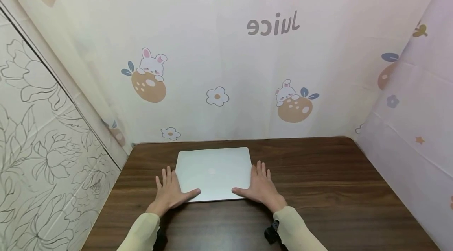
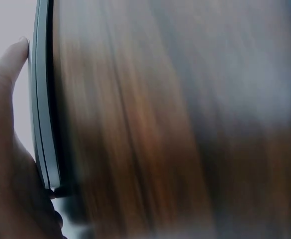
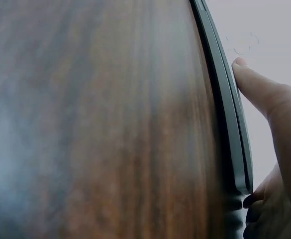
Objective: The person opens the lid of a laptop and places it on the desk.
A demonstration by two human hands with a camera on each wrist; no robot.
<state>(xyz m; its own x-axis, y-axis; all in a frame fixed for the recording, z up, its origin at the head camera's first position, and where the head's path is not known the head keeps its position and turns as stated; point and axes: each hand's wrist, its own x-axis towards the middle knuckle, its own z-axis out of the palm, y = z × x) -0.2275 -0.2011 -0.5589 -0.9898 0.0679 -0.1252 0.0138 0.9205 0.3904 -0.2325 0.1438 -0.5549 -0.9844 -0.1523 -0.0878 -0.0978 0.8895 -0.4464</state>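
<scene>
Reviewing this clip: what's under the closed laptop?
Brown wooden table shows around the laptop. The area directly beneath is covered by its body, so whatever lies there cannot be seen.

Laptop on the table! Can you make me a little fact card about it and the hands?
Thing: silver laptop
Lid: closed
Resting place: brown wooden table
At its left edge: left hand, thumb on top
At its right edge: right hand, thumb on top
Behind: pale cloth with bunny pictures
</scene>
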